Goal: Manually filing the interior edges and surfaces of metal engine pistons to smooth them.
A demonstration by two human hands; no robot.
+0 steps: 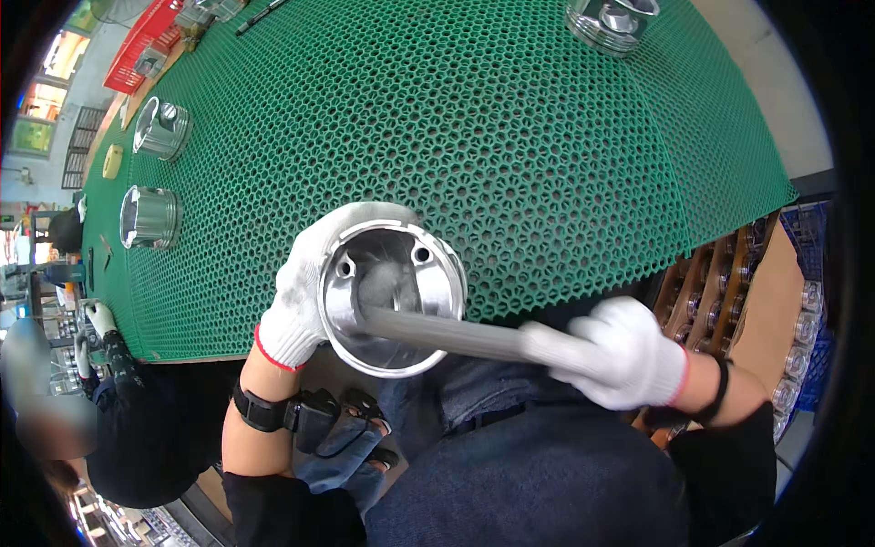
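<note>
A shiny metal piston [442, 283] is tilted so that its hollow underside faces me, with two round holes showing inside. My left hand [305, 273], in a white knitted glove with a red cuff, wraps round its left and far sides. In my right hand [629, 360], gloved the same way, is a long grey rod-shaped tool [465, 337], blurred by motion. Its far end reaches into the piston's hollow. A fuzzy grey patch shows inside there; whether it belongs to the tool I cannot tell.
Green honeycomb matting [437, 118] covers the table. More pistons stand at the left [150, 219], further back [164, 128] and far right [611, 23]. A red basket [141, 46] is at far left. Compartmented cardboard [766, 301] holds parts at right. A co-worker's gloved hand [100, 319] shows at left.
</note>
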